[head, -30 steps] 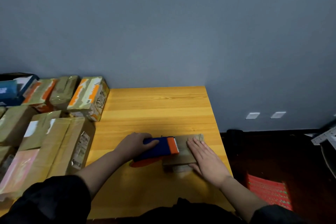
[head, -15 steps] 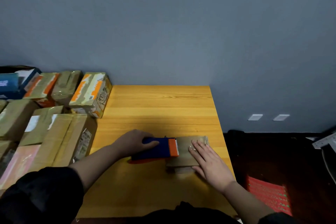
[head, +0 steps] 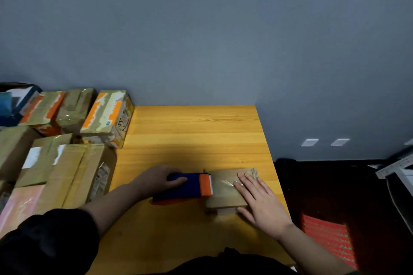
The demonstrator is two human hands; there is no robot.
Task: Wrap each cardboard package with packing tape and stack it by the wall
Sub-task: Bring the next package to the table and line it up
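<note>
So the small package [head: 225, 190] I'm taping sits flat near the right edge of the table [head: 196, 131]. My right hand [head: 259, 205] lies flat on it, fingers straight. My left hand [head: 156, 179] grips the blue and orange tape dispenser [head: 190, 186], its orange end against the package. Taped boxes [head: 107, 116] sit piled along the wall [head: 201, 29] on the left.

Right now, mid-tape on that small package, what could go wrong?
1. The package lies near the table's right edge; a hard pull of the dispenser might drag it.
2. The right hand presses flat on the tape path, so its fingers could get stuck.
3. The left hand grips the dispenser's rear only, so it may tilt and wrinkle the tape.
</note>
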